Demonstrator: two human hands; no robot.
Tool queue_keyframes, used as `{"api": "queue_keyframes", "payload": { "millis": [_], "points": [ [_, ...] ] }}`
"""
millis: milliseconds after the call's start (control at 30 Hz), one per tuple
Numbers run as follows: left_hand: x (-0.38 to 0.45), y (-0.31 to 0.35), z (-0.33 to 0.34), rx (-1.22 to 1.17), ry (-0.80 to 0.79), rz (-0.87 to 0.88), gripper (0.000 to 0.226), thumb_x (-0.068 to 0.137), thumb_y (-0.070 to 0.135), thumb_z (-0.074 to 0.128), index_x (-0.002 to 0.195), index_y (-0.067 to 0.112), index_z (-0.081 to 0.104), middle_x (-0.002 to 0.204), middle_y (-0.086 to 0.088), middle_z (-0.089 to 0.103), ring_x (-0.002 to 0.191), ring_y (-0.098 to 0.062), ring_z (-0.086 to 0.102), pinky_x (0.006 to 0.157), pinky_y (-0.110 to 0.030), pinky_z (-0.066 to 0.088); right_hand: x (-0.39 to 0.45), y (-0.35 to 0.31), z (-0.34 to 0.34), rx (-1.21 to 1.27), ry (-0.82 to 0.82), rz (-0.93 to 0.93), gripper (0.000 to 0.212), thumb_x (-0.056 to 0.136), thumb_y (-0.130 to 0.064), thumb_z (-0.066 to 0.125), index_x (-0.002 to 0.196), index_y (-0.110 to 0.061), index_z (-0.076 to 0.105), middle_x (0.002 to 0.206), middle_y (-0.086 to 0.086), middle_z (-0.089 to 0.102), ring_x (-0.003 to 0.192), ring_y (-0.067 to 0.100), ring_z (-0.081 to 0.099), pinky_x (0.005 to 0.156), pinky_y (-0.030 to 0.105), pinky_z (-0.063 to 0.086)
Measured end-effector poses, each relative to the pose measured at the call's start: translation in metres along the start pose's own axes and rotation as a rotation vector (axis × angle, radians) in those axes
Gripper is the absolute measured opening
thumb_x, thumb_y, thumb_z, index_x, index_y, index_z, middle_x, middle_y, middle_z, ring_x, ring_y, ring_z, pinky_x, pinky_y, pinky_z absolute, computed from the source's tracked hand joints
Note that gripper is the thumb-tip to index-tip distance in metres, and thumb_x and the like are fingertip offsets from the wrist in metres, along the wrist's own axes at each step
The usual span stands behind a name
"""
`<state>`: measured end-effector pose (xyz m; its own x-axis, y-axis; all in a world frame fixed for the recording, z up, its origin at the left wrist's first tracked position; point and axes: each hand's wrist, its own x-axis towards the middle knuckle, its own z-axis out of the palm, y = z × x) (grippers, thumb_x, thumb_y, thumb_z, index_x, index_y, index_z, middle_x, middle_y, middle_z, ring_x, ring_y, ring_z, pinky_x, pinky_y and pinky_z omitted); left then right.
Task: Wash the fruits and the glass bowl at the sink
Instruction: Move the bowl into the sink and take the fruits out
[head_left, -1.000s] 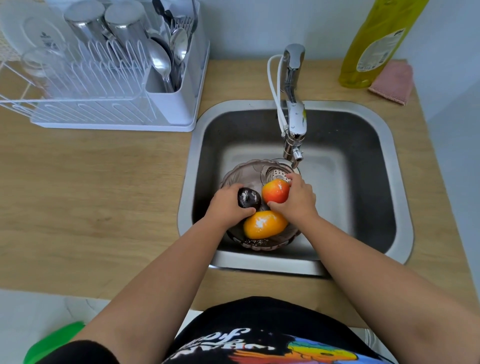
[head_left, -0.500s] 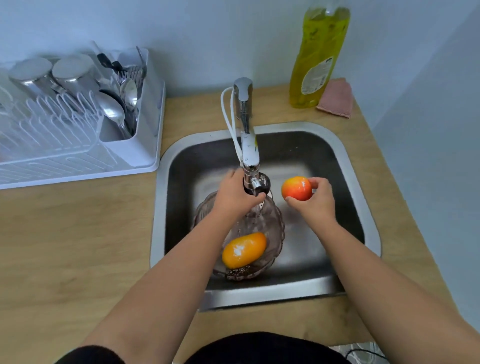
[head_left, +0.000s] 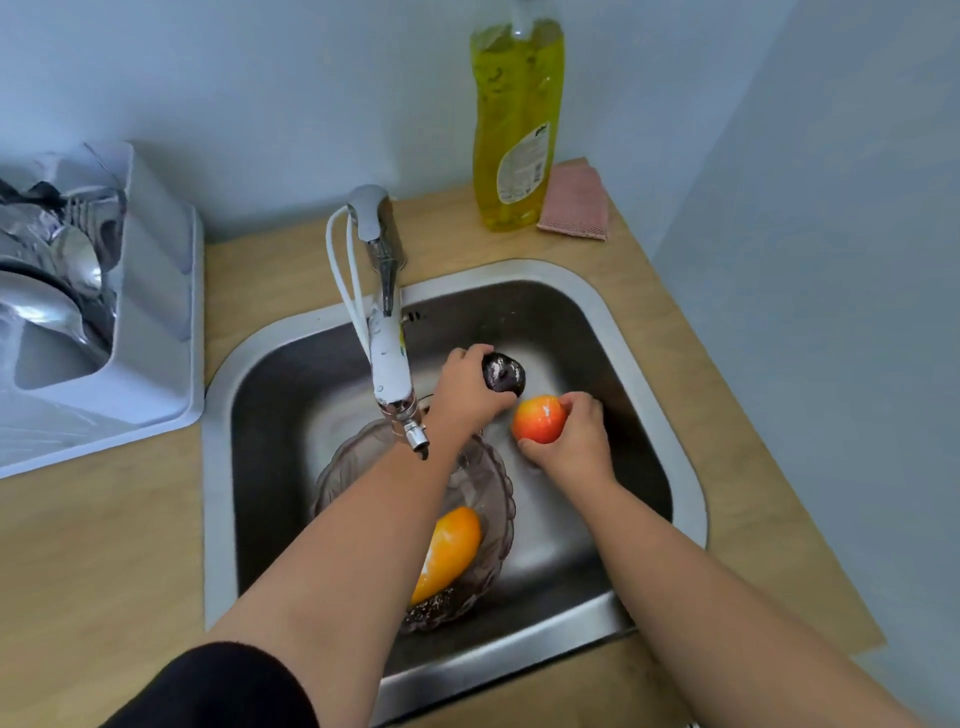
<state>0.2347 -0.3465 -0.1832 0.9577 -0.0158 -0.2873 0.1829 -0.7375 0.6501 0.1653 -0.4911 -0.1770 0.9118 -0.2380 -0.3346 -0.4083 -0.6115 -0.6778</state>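
Note:
My left hand (head_left: 465, 392) grips a dark purple fruit (head_left: 503, 372) over the back of the steel sink (head_left: 652, 358), to the right of the faucet (head_left: 390, 364). Just below it, my right hand (head_left: 574, 447) holds a red-orange fruit (head_left: 539, 419) by its right side. A glass bowl (head_left: 498, 514) with a scalloped rim sits on the sink floor under my left forearm. An orange-yellow fruit (head_left: 449, 553) lies in the bowl, partly hidden by that forearm.
A tall yellow dish soap bottle (head_left: 517, 119) and a pink sponge cloth (head_left: 574, 205) stand on the wooden counter (head_left: 104, 545) behind the sink. A white drying rack (head_left: 150, 322) with spoons sits at the left. A wall closes in the right side.
My left hand has moved right, past the faucet, with the dark fruit now showing in it. My right hand with the red-orange fruit has dropped lower into the sink. The view tilted up.

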Motion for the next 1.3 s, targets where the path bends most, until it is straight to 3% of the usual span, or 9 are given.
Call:
{"api": "queue_keyframes", "payload": {
  "millis": [333,533,633,700,800,900,1000,1133,1300],
  "points": [
    [0.006,-0.004,0.007,0.017,-0.063,0.044,0.082,0.077,0.032,0.079,0.148,0.019,0.041,0.138,-0.011,0.047,0.126,-0.028,0.052,0.104,-0.032,0.04,-0.003,0.003,-0.003,-0.054,-0.025,-0.002,0.075,0.065,-0.022,0.085,0.124,-0.017,0.038,0.132,0.009,0.042,0.111,0.033,0.055,0.086,0.036,0.046],
    [-0.015,-0.013,-0.016,0.021,-0.061,0.03,0.077,0.088,0.042,0.068,0.154,0.025,0.032,0.15,-0.01,0.041,0.135,-0.027,0.046,0.11,-0.035,0.037,-0.007,0.003,-0.004,-0.068,-0.047,0.004,0.083,0.066,-0.023,0.086,0.131,-0.02,0.035,0.136,0.012,0.04,0.116,0.035,0.053,0.092,0.042,0.048],
    [-0.043,-0.029,-0.034,-0.021,0.02,-0.004,0.065,0.09,0.039,0.065,0.15,0.026,0.04,0.134,-0.003,0.052,0.117,-0.018,0.053,0.107,-0.035,0.04,-0.01,0.001,-0.004,-0.055,-0.021,-0.027,0.087,0.064,-0.022,0.087,0.134,-0.018,0.035,0.137,0.014,0.037,0.12,0.037,0.048,0.099,0.042,0.043],
    [-0.065,-0.048,-0.047,-0.074,0.081,-0.075,0.052,0.091,0.028,0.065,0.14,0.025,0.05,0.118,0.001,0.057,0.107,-0.016,0.054,0.098,-0.034,0.045,-0.018,-0.004,-0.004,-0.053,0.069,-0.148,0.086,0.063,-0.021,0.086,0.135,-0.014,0.04,0.138,0.014,0.038,0.124,0.035,0.043,0.103,0.039,0.036],
    [-0.093,-0.081,-0.06,-0.102,0.267,-0.11,0.036,0.09,0.021,0.061,0.126,0.019,0.063,0.12,-0.003,0.065,0.114,-0.021,0.059,0.101,-0.041,0.047,-0.034,-0.012,0.005,-0.062,0.141,-0.511,0.072,0.064,-0.02,0.081,0.127,-0.006,0.05,0.129,0.015,0.049,0.122,0.031,0.044,0.105,0.037,0.034],
    [-0.116,-0.103,-0.062,-0.139,0.431,-0.151,0.027,0.093,0.021,0.059,0.119,0.019,0.067,0.12,0.0,0.067,0.116,-0.02,0.058,0.102,-0.038,0.046,-0.046,-0.021,0.02,-0.056,-0.32,-0.679,0.065,0.068,-0.017,0.081,0.127,-0.01,0.055,0.126,0.01,0.054,0.12,0.024,0.05,0.106,0.037,0.038],
    [-0.128,-0.119,-0.06,-0.101,0.493,-0.187,0.026,0.094,0.022,0.059,0.117,0.019,0.07,0.116,-0.002,0.067,0.114,-0.024,0.059,0.101,-0.041,0.046,-0.048,-0.024,0.04,-0.371,-0.763,-0.75,0.073,0.069,-0.027,0.081,0.136,-0.02,0.052,0.141,0.008,0.047,0.133,0.022,0.042,0.114,0.032,0.03],
    [-0.129,-0.13,-0.059,-0.117,0.451,-0.234,0.03,0.097,0.023,0.057,0.125,0.015,0.066,0.124,-0.005,0.064,0.117,-0.02,0.058,0.099,-0.027,0.042,-0.046,-0.025,0.059,-0.653,-0.905,-0.801,0.088,0.068,-0.036,0.083,0.144,-0.019,0.042,0.143,0.008,0.044,0.134,0.025,0.038,0.113,0.03,0.026],
    [-0.131,-0.136,-0.057,-0.161,0.39,-0.288,0.035,0.1,0.022,0.052,0.134,0.017,0.06,0.132,-0.006,0.061,0.122,-0.021,0.057,0.098,-0.024,0.039,-0.047,-0.026,0.066,-0.695,-0.916,-0.795,0.086,0.068,-0.037,0.084,0.143,-0.019,0.045,0.141,0.007,0.05,0.131,0.025,0.044,0.109,0.031,0.032]
  ]
}}
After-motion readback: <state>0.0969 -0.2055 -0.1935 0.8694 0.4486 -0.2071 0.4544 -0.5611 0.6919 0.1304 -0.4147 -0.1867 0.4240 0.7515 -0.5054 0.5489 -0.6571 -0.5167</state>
